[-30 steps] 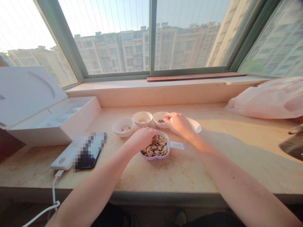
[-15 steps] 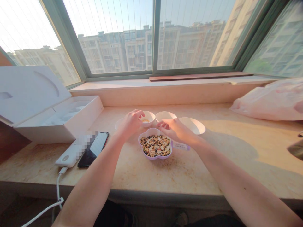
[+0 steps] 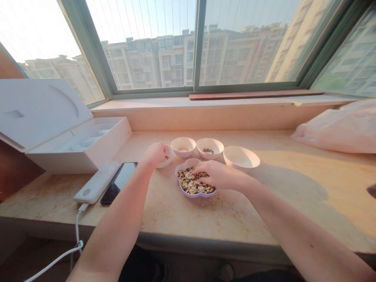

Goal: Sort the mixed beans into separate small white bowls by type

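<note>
Mixed beans and nuts in a lobed dish, with both hands at work; positions are given relative to the dish, as seen by the person. The lobed dish (image 3: 190, 162), pale with a lilac edge, stands on the tabletop (image 3: 164, 213) and contains the mixed beans and nuts (image 3: 190, 184), in tan, black and cream. The right hand (image 3: 217, 174) reaches over the dish's right side, its thumb and fingers slightly parted at the mixture; whether they touch a piece cannot be told. The left hand (image 3: 154, 154) is beyond the dish to the left, at the leftmost bowl (image 3: 169, 161), which holds a few pale and reddish pieces; its fingers are drawn close, the tips are hidden, and any held piece cannot be made out. Directly behind the dish are a bowl with yellowish pieces (image 3: 182, 154) and a bowl with dark pieces (image 3: 210, 155); behind and to its right is a fourth white bowl (image 3: 239, 156). Well left of the dish lie a black phone (image 3: 117, 186) and a white power bank (image 3: 92, 190).
</note>
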`<state>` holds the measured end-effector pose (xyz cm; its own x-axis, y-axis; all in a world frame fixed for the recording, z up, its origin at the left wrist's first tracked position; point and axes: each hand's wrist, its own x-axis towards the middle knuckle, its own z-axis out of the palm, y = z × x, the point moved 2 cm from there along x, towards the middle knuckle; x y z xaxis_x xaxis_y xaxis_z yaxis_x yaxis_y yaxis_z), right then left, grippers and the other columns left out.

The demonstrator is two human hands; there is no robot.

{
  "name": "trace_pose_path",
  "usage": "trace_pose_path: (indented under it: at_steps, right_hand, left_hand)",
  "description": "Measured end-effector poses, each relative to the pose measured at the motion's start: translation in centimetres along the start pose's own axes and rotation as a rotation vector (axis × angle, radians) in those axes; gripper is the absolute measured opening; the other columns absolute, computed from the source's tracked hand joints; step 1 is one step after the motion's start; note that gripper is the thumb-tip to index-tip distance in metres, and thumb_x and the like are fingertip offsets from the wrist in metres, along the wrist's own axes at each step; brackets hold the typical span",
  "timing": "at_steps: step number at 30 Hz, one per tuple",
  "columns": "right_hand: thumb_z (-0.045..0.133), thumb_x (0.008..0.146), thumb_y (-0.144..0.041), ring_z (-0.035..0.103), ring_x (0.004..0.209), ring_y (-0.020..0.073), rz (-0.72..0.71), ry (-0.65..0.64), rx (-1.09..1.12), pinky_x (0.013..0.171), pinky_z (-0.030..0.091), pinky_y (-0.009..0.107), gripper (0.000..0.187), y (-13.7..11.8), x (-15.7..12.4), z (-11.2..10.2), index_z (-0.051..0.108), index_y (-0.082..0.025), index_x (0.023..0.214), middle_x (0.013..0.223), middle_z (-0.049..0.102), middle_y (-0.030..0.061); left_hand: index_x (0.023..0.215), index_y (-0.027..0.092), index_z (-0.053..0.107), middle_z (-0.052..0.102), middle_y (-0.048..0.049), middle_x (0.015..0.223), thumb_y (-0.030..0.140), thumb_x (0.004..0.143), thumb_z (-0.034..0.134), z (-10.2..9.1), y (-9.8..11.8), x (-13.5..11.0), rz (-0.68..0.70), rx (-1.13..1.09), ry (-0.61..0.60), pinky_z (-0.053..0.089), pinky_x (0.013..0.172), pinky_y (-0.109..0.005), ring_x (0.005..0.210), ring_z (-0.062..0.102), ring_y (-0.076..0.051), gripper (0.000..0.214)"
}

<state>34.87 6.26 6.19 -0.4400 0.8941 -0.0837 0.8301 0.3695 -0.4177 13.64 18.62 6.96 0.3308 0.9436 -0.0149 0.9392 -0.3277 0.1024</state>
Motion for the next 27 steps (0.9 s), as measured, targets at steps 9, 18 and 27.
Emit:
trace_pose_path:
  at_steps: [9, 18, 27]
  right_hand:
    - [0.064, 0.081, -0.021, 0.068, 0.078, 0.0211, -0.005, 0.070, 0.118, 0.069, 0.051, 0.030, 0.022, 0.7, 0.3, 0.4, 0.081, -0.027, 0.093, 0.087, 0.077, 0.0031]
    - [0.066, 0.080, -0.020, 0.069, 0.077, 0.0206, -0.015, 0.106, 0.128, 0.071, 0.051, 0.030, 0.019, 1.0, 0.6, 0.7, 0.081, -0.027, 0.088, 0.086, 0.077, 0.0028]
    - [0.065, 0.082, -0.018, 0.069, 0.082, 0.0207, -0.052, 0.089, 0.082, 0.070, 0.050, 0.029, 0.018, 1.2, 0.8, 0.7, 0.081, -0.024, 0.082, 0.089, 0.078, 0.0040]
  left_hand:
    - [0.088, 0.015, 0.075, 0.076, -0.0155, 0.095, 0.017, 0.079, 0.060, -0.1, 0.2, -0.3, 0.006, -0.039, 0.012, 0.049, 0.064, -0.030, 0.079, 0.070, -0.026, 0.018]
    - [0.085, 0.016, 0.074, 0.075, -0.0125, 0.093, 0.014, 0.077, 0.060, 0.4, 0.0, -0.1, 0.045, -0.061, 0.036, 0.048, 0.067, -0.028, 0.079, 0.069, -0.023, 0.016]
    - [0.087, 0.019, 0.075, 0.075, -0.0124, 0.093, 0.017, 0.078, 0.059, 0.0, 0.2, -0.2, 0.020, -0.023, 0.046, 0.049, 0.068, -0.029, 0.083, 0.069, -0.025, 0.019]
